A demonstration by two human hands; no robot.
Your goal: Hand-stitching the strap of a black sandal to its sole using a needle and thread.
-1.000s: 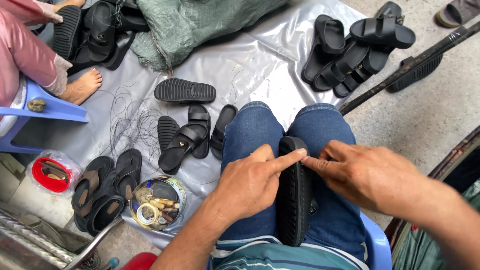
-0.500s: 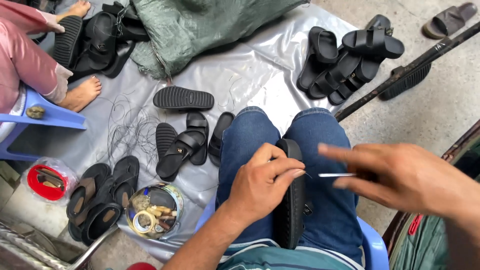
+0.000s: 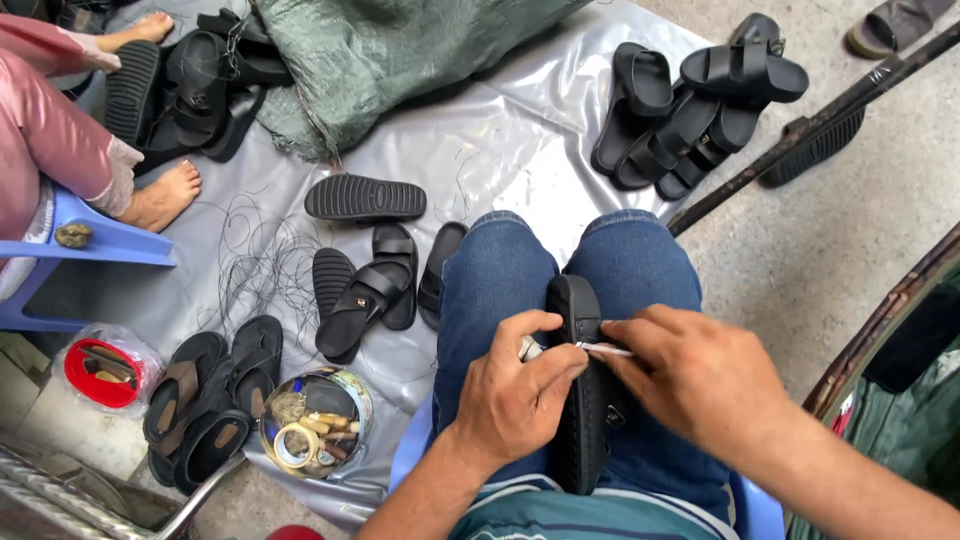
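Observation:
A black sandal (image 3: 583, 420) stands on its edge between my knees, in blue jeans. My left hand (image 3: 515, 390) grips its side, fingers curled around the sole near the top. My right hand (image 3: 700, 375) is against the sandal's other side and pinches a thin pale needle-like tool (image 3: 605, 349) whose tip meets the sole edge next to my left thumb.
On a grey plastic sheet (image 3: 500, 150) lie several black sandals (image 3: 370, 290), a pile at the far right (image 3: 690, 100), loose thread (image 3: 260, 270), a green sack (image 3: 400, 50), a round tin of bits (image 3: 315, 420) and a red-lidded tub (image 3: 100, 370). Another person sits at the left on a blue stool (image 3: 110, 240).
My right hand drew away to the right with the tool half a second ago, then came back against the sandal's edge. My left hand kept its grip on the sandal.

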